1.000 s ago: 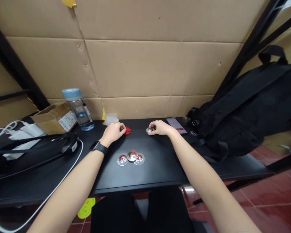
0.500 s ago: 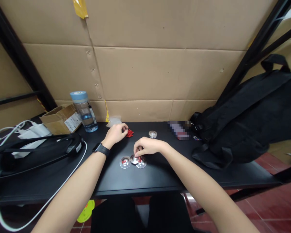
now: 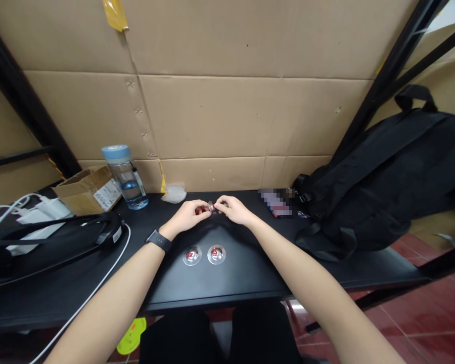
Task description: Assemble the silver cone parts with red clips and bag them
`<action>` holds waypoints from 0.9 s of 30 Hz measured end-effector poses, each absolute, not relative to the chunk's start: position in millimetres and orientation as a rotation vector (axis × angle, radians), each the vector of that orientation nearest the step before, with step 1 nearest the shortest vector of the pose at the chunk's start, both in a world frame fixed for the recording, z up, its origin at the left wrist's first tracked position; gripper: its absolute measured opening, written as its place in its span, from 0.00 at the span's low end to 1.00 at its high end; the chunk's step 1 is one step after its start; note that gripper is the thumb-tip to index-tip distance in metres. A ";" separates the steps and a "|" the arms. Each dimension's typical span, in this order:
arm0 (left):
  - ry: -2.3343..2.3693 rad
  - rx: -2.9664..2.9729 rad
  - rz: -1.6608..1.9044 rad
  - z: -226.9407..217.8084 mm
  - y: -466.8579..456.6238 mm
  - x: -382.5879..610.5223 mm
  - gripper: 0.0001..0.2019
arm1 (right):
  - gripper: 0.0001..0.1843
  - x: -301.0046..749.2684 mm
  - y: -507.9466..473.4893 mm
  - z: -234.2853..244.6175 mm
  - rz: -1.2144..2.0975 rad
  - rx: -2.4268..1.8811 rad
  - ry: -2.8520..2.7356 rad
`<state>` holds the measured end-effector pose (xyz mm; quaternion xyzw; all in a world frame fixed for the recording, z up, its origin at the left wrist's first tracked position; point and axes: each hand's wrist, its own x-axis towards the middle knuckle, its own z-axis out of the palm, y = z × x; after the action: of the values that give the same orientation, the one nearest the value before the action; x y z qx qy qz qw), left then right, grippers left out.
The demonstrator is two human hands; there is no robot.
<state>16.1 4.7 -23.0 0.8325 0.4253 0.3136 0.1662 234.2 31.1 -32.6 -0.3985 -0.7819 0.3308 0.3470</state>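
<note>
Head view. Brings both hands together over the far middle of the table (image 3: 250, 268), fingertips nearly touching. Pinches a small silver disc (image 3: 211, 206) at the tips of the right hand (image 3: 231, 210), with the other fingers curled in. Pinches a red bit (image 3: 199, 210) in the left hand (image 3: 187, 216), thumb against forefinger, with a watch (image 3: 158, 240) on that wrist. Holds disc and red bit just beside each other, above the tabletop and apart from everything lying on it.

Judging from this grip: best to hold the disc by its rim only, leaving the face free. Best to rest both wrists low for steadiness and to bring the red bit in squarely and gently. Seemingly small, smooth pieces, easy to flick away. Worth staying over bare black tabletop, for spotting anything dropped.

Counts three discs in all: the one held, plus a second disc (image 3: 191, 255) and a third disc (image 3: 216, 254), lying side by side but apart, nearer the body. Counts a red bit inside each of those two, plus the red at the left fingertips; cannot tell whether one or several there. Counts one bottle (image 3: 125, 177), one box (image 3: 87, 189), one pouch (image 3: 174, 193), one backpack (image 3: 382, 182) on the right, and one black bag (image 3: 53, 237) with one cable (image 3: 98, 288) on the left.
</note>
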 end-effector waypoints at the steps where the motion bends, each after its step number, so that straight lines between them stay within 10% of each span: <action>1: 1.214 2.376 0.946 -23.9 4.2 19.0 0.10 | 0.10 233.1 31.1 -33.2 0.931 -1.011 -1.983; 17: 1.152 2.491 1.201 -20.7 0.9 28.4 0.07 | 0.26 229.0 17.0 -22.8 1.240 -0.710 -1.790; 27: 1.463 2.506 1.058 -15.0 11.1 2.3 0.10 | 0.22 247.1 35.3 -29.1 0.776 -0.935 -2.058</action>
<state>2.3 11.1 -15.0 0.8110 0.4736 0.3425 0.0265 247.1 35.3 -29.1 -0.3640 -0.8010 0.3019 0.3672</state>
